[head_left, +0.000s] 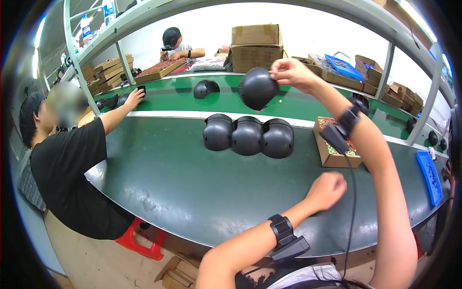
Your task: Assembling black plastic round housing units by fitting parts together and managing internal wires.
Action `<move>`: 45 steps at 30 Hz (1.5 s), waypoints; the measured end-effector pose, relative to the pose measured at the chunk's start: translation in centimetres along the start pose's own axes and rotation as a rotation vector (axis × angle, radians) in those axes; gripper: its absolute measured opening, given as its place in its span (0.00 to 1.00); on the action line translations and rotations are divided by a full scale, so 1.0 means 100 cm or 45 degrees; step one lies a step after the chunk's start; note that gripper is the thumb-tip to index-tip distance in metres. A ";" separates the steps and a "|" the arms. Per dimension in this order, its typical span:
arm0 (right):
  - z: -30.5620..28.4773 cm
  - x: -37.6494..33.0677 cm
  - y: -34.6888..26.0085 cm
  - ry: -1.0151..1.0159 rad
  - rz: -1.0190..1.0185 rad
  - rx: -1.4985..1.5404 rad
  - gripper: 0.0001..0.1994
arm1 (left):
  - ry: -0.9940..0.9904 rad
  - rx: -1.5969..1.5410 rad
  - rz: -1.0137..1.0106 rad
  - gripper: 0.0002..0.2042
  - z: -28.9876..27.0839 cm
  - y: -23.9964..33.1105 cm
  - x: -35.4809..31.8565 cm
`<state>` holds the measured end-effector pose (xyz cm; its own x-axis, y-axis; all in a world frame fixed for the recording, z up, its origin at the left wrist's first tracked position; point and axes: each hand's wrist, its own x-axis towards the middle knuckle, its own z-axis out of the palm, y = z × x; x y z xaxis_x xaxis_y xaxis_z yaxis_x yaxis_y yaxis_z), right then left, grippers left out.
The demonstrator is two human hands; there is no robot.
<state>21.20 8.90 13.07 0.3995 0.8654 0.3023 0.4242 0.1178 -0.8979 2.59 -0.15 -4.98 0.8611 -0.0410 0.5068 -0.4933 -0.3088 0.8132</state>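
My right hand [292, 74] is raised over the green belt and pinches a black, domed knee pad shell [258, 89] by its upper right edge. Three similar black shells, among them a middle shell [247, 136], stand side by side on the dark green table [159, 178], just beyond its centre. My left hand [328, 189] is low over the table, closed and slightly blurred; whatever may be inside its curled fingers is hidden. It is nearest to an open cardboard box [338, 160] holding small red and green pieces. A dark device is strapped to each of my wrists.
One more shell [206, 89] rides on the green belt [168, 98] behind the table. A co-worker in black [72, 164] reaches onto it at left; another person [178, 45] sits beyond. A blue tray [429, 178] lies at right. Metal frame posts and stacked cartons [256, 48] stand behind.
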 end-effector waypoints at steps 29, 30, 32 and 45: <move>-0.003 -0.316 0.022 0.165 -0.206 -0.765 0.16 | 0.413 -0.521 -0.030 0.29 -0.011 0.035 -0.011; 0.004 -0.319 0.026 0.196 -0.206 -0.695 0.12 | 0.389 -0.523 -0.048 0.29 -0.009 0.035 -0.011; 0.007 -0.326 0.017 0.062 -0.207 -1.004 0.07 | 0.293 -0.363 0.052 0.28 -0.009 0.034 -0.011; 0.006 -0.336 -0.025 0.047 -0.333 -1.107 0.06 | -0.040 0.141 0.254 0.15 -0.031 0.044 0.007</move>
<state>6.28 -20.19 4.95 0.2238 0.8449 0.4858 0.9626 -0.1137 -0.2457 0.64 1.43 -0.14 0.7522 -0.1406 0.6437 -0.6390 -0.3940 0.6606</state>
